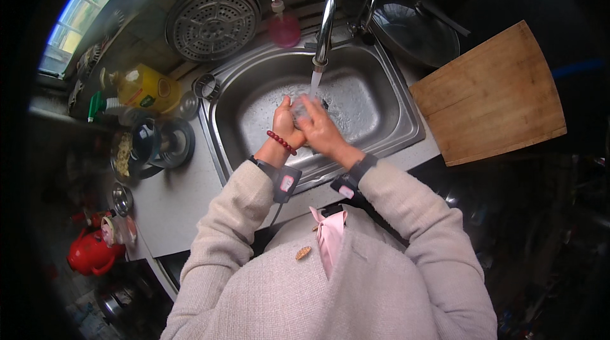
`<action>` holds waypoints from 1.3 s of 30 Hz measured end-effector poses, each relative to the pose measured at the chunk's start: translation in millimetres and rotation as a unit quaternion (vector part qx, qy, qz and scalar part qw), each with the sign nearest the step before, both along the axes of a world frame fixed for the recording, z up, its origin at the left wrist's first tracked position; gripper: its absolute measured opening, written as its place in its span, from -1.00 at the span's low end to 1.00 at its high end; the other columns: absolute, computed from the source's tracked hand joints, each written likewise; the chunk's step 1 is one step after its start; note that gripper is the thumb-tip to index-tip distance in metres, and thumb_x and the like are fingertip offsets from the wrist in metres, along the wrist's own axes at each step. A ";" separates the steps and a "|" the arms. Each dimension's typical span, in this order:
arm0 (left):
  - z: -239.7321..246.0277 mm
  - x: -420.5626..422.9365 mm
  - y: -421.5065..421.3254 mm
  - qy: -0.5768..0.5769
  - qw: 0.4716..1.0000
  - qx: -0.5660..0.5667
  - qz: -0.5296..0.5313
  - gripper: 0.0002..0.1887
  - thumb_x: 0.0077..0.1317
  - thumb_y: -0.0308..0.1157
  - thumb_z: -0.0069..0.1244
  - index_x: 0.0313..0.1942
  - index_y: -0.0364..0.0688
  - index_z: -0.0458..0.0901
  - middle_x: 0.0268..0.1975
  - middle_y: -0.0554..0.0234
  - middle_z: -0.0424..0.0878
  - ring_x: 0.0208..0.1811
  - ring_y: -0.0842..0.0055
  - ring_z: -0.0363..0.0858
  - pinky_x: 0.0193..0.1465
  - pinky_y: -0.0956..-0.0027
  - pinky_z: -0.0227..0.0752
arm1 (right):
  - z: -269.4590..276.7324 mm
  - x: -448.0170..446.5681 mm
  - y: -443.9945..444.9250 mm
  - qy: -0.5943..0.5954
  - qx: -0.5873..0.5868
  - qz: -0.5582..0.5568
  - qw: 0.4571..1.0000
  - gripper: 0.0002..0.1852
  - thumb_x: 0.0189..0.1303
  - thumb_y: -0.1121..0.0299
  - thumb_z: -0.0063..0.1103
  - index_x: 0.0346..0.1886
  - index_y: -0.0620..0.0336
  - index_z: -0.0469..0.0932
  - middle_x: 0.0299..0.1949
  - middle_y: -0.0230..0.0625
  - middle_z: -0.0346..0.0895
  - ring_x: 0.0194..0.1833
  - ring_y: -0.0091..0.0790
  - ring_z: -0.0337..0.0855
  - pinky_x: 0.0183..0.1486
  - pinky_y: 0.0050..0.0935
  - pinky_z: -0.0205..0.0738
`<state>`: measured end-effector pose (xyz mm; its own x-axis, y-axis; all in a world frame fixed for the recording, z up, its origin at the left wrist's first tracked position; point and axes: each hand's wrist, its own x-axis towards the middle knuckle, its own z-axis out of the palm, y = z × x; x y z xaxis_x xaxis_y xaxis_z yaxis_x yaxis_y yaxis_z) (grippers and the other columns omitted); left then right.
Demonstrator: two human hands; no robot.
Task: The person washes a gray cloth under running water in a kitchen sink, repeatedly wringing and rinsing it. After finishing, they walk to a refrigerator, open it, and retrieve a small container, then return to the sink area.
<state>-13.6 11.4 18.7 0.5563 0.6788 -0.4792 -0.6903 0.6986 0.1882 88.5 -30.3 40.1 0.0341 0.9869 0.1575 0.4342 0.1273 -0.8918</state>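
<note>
Water runs from the chrome faucet (325, 30) into the stainless steel sink (257, 87). Under the stream, my left hand (287, 125), with a red bead bracelet at the wrist, cups a small, clear, roundish object (299, 110), perhaps glass; it is blurred and partly covered. My right hand (321, 130) lies against the object from the right, its fingers blurred across it. Whether those fingers grip it cannot be told. Both hands are wet and close together over the basin. A dark band with a small box is strapped at each wrist.
A wooden cutting board (495, 97) stands right of the sink, below a glass lid (414, 30). Behind are a pink soap bottle (284, 30) and a perforated steamer plate (214, 23). At left are a yellow bottle (150, 88), a metal cup (206, 86) and a red kettle (90, 252).
</note>
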 end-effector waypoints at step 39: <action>-3.9 34.3 -12.3 0.281 0.952 0.086 0.086 -0.45 0.39 0.17 -0.33 -0.36 -0.14 0.54 -0.44 0.31 0.55 -0.41 0.53 0.50 -0.36 0.40 0.40 | 0.0 9.0 19.3 0.026 -0.082 -0.059 0.995 -0.73 0.26 0.25 -0.05 -0.31 0.28 0.53 -0.26 0.07 0.54 -0.22 0.13 0.54 -0.21 -0.14 0.42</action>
<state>20.7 -0.9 14.8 0.1188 0.8325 -0.5411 -0.5483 0.5094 0.6633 97.6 -10.9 40.1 0.1561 0.9877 -0.0100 0.3894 -0.0709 -0.9183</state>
